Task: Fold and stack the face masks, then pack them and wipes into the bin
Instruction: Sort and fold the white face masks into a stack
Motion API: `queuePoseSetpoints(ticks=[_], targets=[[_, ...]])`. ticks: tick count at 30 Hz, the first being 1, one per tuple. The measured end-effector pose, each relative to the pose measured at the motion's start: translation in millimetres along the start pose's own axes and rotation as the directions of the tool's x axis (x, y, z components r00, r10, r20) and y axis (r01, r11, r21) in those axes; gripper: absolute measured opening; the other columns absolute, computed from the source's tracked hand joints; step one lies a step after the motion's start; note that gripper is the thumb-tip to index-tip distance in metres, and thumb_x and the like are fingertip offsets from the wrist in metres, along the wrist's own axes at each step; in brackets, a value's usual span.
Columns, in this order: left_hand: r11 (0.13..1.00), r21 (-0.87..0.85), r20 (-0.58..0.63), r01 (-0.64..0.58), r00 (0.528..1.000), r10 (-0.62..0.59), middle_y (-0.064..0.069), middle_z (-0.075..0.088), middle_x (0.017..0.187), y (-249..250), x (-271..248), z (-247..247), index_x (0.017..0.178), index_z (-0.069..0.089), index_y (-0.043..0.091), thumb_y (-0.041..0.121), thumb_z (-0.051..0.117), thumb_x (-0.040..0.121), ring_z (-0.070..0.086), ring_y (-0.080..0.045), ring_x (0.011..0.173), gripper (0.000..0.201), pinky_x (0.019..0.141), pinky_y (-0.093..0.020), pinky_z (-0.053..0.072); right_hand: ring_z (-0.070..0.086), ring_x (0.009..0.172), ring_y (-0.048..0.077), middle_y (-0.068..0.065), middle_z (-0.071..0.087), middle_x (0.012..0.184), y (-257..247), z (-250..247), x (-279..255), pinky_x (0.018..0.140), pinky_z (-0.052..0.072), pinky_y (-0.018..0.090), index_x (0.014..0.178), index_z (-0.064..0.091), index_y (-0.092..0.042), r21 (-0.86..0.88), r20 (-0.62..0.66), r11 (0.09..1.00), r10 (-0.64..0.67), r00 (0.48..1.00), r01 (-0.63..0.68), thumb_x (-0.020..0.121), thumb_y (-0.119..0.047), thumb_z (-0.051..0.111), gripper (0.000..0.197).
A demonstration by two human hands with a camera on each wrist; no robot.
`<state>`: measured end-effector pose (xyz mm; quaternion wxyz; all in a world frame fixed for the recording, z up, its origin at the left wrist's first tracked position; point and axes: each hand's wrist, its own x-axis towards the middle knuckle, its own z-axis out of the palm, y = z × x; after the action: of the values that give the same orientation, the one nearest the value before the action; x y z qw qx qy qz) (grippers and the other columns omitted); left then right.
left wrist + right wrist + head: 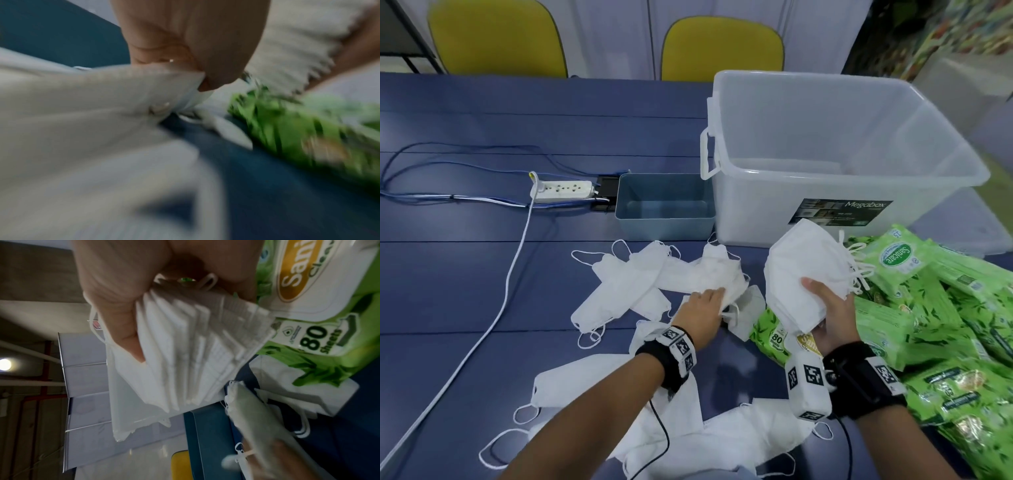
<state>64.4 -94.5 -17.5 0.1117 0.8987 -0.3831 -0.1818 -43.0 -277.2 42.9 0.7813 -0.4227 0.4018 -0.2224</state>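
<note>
My right hand (825, 308) grips a stack of folded white face masks (804, 270) upright above the table; the right wrist view shows the thumb pressed on the stack (185, 345). My left hand (705, 305) pinches one loose white mask (709, 274) lying on the blue table, and in the blurred left wrist view the fingers (185, 48) close on that mask (92, 100). More loose masks (619, 287) lie spread out left of and below my hands. Green wipes packs (945, 308) are piled at the right. The clear plastic bin (962, 171) stands behind them.
A small blue-grey tub (626, 219) sits left of the bin. A white power strip (561, 190) with cables lies on the table (465, 274) at the left. Two yellow chairs (722, 48) stand beyond the far edge. The bin's clear lid (969, 226) lies at the right.
</note>
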Motion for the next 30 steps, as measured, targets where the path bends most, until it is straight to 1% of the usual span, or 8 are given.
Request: queuePoseSetpoints(ticks=[2, 6, 10, 13, 16, 21, 26, 30], targets=[[0.949, -0.315, -0.106, 0.029, 0.992, -0.065, -0.020, 0.054, 0.127, -6, 1, -18, 0.139, 0.034, 0.006, 0.010, 0.039, 0.098, 0.053, -0.037, 0.112, 0.042, 0.093, -0.038, 0.041, 0.067, 0.104, 0.025, 0.006, 0.066, 0.121, 1, 1, 1, 0.066, 0.057, 0.034, 0.134, 0.046, -0.010, -0.004, 0.009, 1.000, 0.001, 1.000, -0.001, 0.072, -0.006, 0.076, 0.069], [0.665, -0.746, -0.233, -0.026, 0.946, -0.225, -0.012, 0.058, 0.110, -25, -4, -46, 0.118, 0.046, 0.010, 0.021, 0.052, 0.094, 0.056, -0.032, 0.108, 0.027, 0.094, -0.030, 0.039, 0.066, 0.105, 0.027, 0.006, 0.066, 0.120, 3, 4, 4, 0.073, 0.056, 0.038, 0.134, 0.045, -0.010, -0.012, 0.005, 1.000, 0.012, 1.000, -0.012, 0.070, -0.008, 0.078, 0.071], [0.496, -0.863, -0.266, -0.094, 0.920, -0.288, -0.006, 0.059, 0.103, -42, -14, -63, 0.099, 0.047, 0.029, 0.034, 0.050, 0.086, 0.059, -0.023, 0.098, 0.014, 0.093, -0.043, 0.047, 0.066, 0.105, 0.026, 0.004, 0.067, 0.119, 4, 8, 8, 0.074, 0.056, 0.039, 0.134, 0.044, -0.010, -0.026, 0.006, 0.999, 0.021, 1.000, -0.021, 0.067, -0.010, 0.080, 0.076], [0.418, -0.902, -0.257, -0.105, 0.910, -0.326, 0.001, 0.066, 0.102, -49, -26, -71, 0.104, 0.057, 0.029, 0.030, 0.050, 0.095, 0.064, -0.012, 0.095, 0.011, 0.089, -0.031, 0.049, 0.066, 0.105, 0.025, 0.003, 0.068, 0.118, 6, 9, 10, 0.075, 0.056, 0.040, 0.133, 0.047, -0.012, -0.025, 0.019, 0.999, 0.026, 0.999, -0.025, 0.070, -0.010, 0.078, 0.071], [0.323, -0.944, -0.200, -0.070, 0.899, -0.390, 0.006, 0.069, 0.090, -52, -37, -73, 0.107, 0.063, 0.012, 0.023, 0.046, 0.099, 0.066, -0.003, 0.080, 0.022, 0.075, -0.019, 0.050, 0.066, 0.105, 0.025, 0.003, 0.068, 0.118, 8, 12, 11, 0.072, 0.057, 0.038, 0.133, 0.046, -0.011, -0.026, 0.037, 0.999, 0.038, 0.999, -0.037, 0.060, -0.016, 0.084, 0.082], [0.345, -0.934, -0.238, -0.093, 0.881, -0.408, 0.006, 0.067, 0.093, -53, -46, -78, 0.108, 0.060, 0.009, 0.019, 0.047, 0.099, 0.065, -0.003, 0.081, 0.019, 0.069, -0.012, 0.049, 0.066, 0.107, 0.025, 0.004, 0.067, 0.119, 14, 21, 10, 0.074, 0.057, 0.038, 0.133, 0.047, -0.011, -0.057, 0.068, 0.998, 0.040, 0.997, -0.036, 0.031, -0.030, 0.094, 0.114], [0.495, -0.865, -0.328, -0.084, 0.840, -0.432, -0.003, 0.062, 0.093, -62, -46, -81, 0.085, 0.054, 0.015, 0.011, 0.066, 0.087, 0.057, -0.020, 0.084, 0.012, 0.078, -0.032, 0.047, 0.065, 0.107, 0.027, 0.004, 0.067, 0.119, 20, 28, 2, 0.069, 0.056, 0.038, 0.131, 0.050, -0.011, -0.076, 0.105, 0.997, 0.042, 0.994, -0.034, 0.039, -0.024, 0.093, 0.102], [0.590, -0.790, -0.481, -0.167, 0.764, -0.429, 0.008, 0.059, 0.093, -56, -53, -91, 0.074, 0.058, 0.029, 0.012, 0.072, 0.078, 0.053, -0.009, 0.092, 0.022, 0.080, -0.029, 0.039, 0.065, 0.106, 0.028, 0.005, 0.067, 0.119, 24, 31, 0, 0.065, 0.057, 0.037, 0.130, 0.051, -0.011, -0.071, 0.133, 0.996, 0.068, 0.989, -0.059, 0.062, -0.010, 0.083, 0.075]])
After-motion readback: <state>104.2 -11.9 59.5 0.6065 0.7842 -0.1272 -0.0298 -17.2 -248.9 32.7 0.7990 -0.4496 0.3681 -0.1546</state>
